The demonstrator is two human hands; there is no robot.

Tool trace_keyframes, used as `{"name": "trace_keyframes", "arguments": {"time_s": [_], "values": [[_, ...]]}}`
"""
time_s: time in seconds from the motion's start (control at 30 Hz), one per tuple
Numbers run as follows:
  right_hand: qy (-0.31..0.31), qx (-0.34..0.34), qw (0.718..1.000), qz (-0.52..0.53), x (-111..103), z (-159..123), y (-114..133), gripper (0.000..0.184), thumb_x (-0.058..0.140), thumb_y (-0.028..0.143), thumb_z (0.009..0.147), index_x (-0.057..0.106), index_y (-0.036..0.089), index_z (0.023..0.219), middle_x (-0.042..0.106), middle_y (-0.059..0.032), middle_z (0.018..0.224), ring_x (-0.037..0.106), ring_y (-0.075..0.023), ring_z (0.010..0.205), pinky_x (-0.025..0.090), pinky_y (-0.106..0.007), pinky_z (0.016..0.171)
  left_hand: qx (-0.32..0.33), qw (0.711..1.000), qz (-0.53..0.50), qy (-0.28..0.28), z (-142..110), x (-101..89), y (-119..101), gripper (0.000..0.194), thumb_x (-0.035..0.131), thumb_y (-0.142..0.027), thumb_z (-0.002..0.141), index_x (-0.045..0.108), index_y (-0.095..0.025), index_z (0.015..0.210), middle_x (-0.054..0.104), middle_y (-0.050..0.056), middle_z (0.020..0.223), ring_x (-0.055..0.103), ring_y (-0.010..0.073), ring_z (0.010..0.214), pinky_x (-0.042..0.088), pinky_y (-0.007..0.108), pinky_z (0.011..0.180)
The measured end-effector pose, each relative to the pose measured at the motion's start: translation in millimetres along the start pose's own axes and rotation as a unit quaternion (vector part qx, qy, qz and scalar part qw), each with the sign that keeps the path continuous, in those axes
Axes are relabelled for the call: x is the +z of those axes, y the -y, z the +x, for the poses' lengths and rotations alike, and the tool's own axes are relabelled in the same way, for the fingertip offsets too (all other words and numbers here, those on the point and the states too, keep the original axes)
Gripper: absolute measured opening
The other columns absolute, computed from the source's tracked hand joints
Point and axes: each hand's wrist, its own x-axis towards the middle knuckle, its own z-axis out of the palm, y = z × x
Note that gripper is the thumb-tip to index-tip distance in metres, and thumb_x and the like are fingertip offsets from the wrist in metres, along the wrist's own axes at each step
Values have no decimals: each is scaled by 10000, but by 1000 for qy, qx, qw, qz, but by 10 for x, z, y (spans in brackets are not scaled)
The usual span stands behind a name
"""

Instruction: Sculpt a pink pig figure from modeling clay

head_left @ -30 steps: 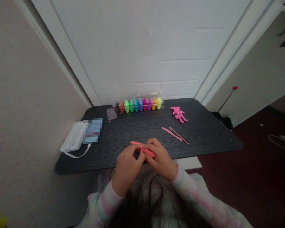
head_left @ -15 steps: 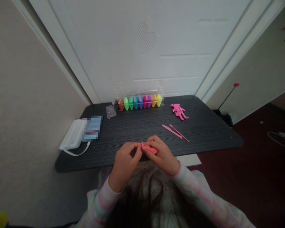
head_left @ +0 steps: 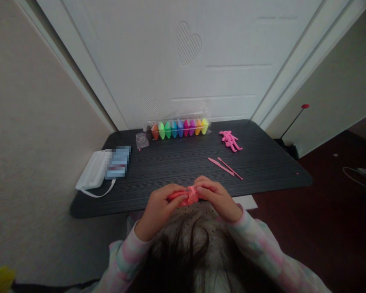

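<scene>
Between my two hands, above the near edge of the dark table (head_left: 171, 167), is a lump of coral-pink modelling clay (head_left: 191, 196). My left hand (head_left: 161, 205) pinches its left side between thumb and fingers. On the other side, the fingertips and thumb of my right hand (head_left: 217, 197) grip it too. Its surface looks wrinkled, and my fingers hide part of it. Beyond my right hand lie two pink modelling tools, a flat knife (head_left: 220, 166) and a thin stick (head_left: 230, 168). Farther back rests a pink clay figure (head_left: 229, 141).
A clear tray of colourful clay packs (head_left: 179, 129) stands at the back, beside a crumpled clear wrapper (head_left: 142, 140). At the left are a white device (head_left: 93, 170) with a cable and a blurred blue item (head_left: 118, 162). A white door (head_left: 225, 49) rises behind the table.
My hands have drawn slightly apart and turned the clay, so more of its crinkled middle now shows between them. The view has shifted a little.
</scene>
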Motion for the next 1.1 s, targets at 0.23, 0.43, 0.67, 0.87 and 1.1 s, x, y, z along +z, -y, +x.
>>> {"name": "trace_keyframes", "arguments": {"time_s": [0.23,0.43,0.67,0.87,1.1], "values": [[6,-11,1000,-19,6,-15,64,109,498,157,758,596,161,710,495,0,731,480,-105,722,371,-246,688,32,999,-8,-23,-23,-17,-80,112,533,-230,738,633,-189,766,655,13,751,594,127,716,449,216,673],[2,-9,1000,-23,17,-24,51,85,525,181,751,608,173,765,522,-2,760,500,-109,735,390,-251,696,35,999,2,-30,-24,-11,-92,106,526,-220,742,625,-185,753,648,14,738,587,123,701,454,219,668],[-2,10,1000,-14,34,-23,39,87,569,228,741,635,183,778,533,-4,762,514,-110,739,407,-252,698,69,997,36,-19,-18,-4,-52,145,483,-226,778,621,-187,796,643,35,775,583,138,748,468,245,691],[-24,13,998,-54,68,3,80,77,604,225,711,637,181,765,543,-5,753,521,-113,734,414,-253,692,136,981,138,-27,-45,23,-39,186,424,-212,815,602,-194,869,624,44,835,576,134,793,466,248,723],[-32,-4,993,-115,111,15,64,45,561,166,710,595,162,681,529,6,692,506,-105,684,392,-236,649,165,962,216,-19,-87,31,-74,180,410,-187,816,590,-180,827,611,50,826,564,138,786,456,256,735]]}}
